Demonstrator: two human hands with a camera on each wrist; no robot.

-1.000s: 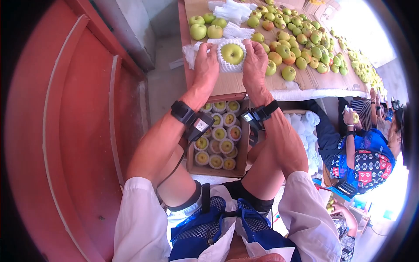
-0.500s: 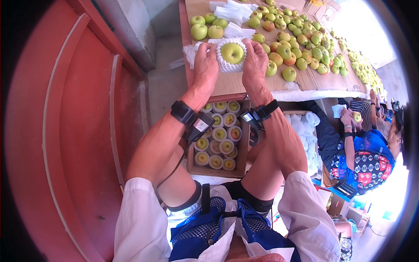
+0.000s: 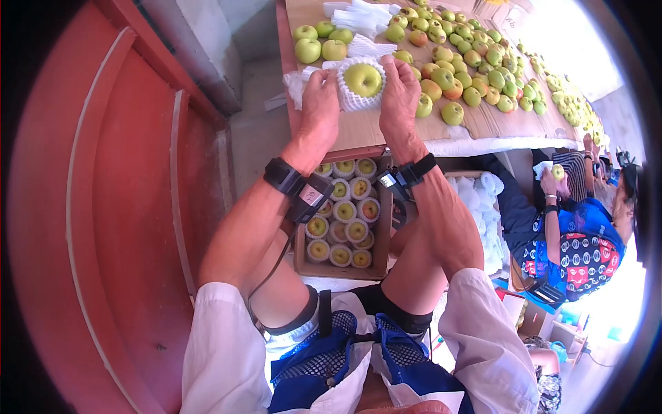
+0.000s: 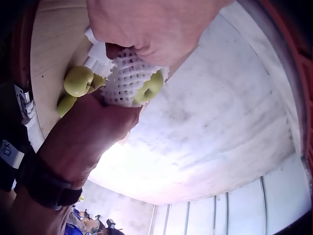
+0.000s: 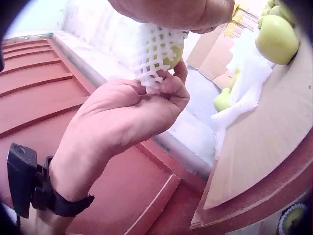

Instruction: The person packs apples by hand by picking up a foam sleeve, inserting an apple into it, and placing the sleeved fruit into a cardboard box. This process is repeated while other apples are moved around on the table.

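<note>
A green apple (image 3: pixel 363 80) sits inside a white foam fruit net (image 3: pixel 358 103), its stem end showing through the opening. My left hand (image 3: pixel 319 103) pinches the net at its left side, and my right hand (image 3: pixel 400 93) pinches the right side. Both hold it up at the table's near edge. In the left wrist view the mesh of the net (image 4: pixel 122 78) wraps the apple (image 4: pixel 149 89) between the two hands. The right wrist view shows the left thumb and fingers (image 5: pixel 171 93) gripping the lower edge of the net (image 5: pixel 152 54).
Loose apples (image 3: pixel 476 72) cover much of the table (image 3: pixel 483 131); several green ones (image 3: pixel 307 50) lie at its left beside flat foam nets (image 3: pixel 358 19). Below, a cardboard box (image 3: pixel 300 265) holds netted apples. Right of it is a heap of white nets (image 3: pixel 486 214). Another person (image 3: pixel 579 234) works at right.
My hands keep their hold on the net and apple, with only a slight shift. The whole head view has moved a little left. The person at right has raised an apple.
</note>
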